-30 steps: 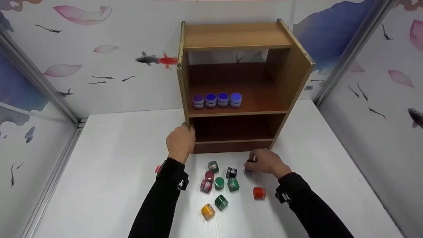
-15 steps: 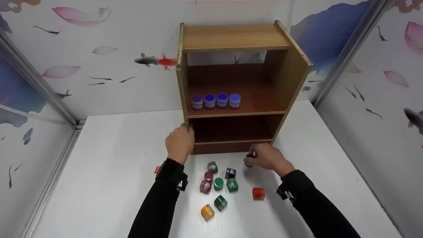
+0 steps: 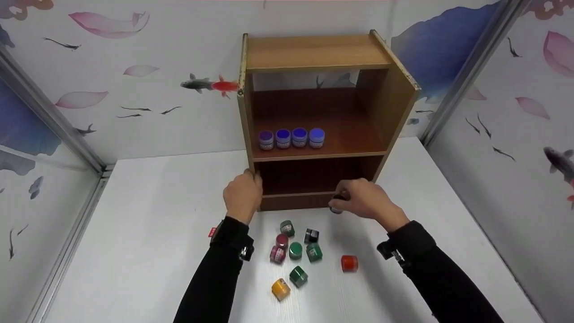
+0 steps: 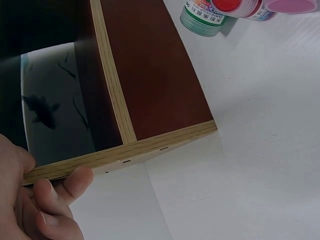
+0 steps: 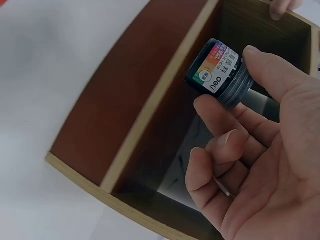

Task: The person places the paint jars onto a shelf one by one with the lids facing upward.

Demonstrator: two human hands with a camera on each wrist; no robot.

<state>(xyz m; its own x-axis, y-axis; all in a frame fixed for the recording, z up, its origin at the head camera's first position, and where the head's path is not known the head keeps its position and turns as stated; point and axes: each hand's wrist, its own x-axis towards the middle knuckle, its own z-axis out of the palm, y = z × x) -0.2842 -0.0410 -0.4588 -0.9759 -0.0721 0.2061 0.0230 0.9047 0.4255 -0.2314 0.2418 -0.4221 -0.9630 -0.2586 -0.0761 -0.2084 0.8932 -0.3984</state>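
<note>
A small wooden shelf stands against the back wall, with a row of blue and purple paint jars on its middle board. My left hand grips the shelf's left side panel; in the left wrist view the thumb lies inside the panel's edge and the fingers outside. My right hand pinches a dark paint jar between thumb and fingers, up at the front of the bottom compartment. The jar's label faces the right wrist camera. Curled below it, the other fingers hold nothing.
Several loose jars lie on the white table: a black jar, green jars, dark red jars, a yellow jar and a red-orange jar. Patterned walls enclose the table behind and at the sides.
My right hand has lifted the dark jar from the table and carried it forward to the shelf's bottom edge. The left hand keeps its hold on the side panel.
</note>
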